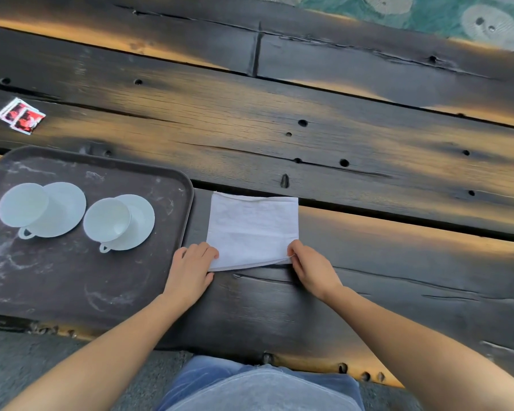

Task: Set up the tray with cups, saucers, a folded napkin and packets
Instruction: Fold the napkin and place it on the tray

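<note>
On a dark plank table (309, 137), a white napkin (251, 229) is pinched at its near corners by the left hand (190, 268) and right hand (312, 268), just beside the tray (72, 286) bearing two cups on saucers.

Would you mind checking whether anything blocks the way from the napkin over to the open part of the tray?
Nothing visible does. The napkin lies on the table just right of the tray, held at its near corners by the left hand and right hand. Only the tray's low rim lies between; both cups sit farther left.
</note>
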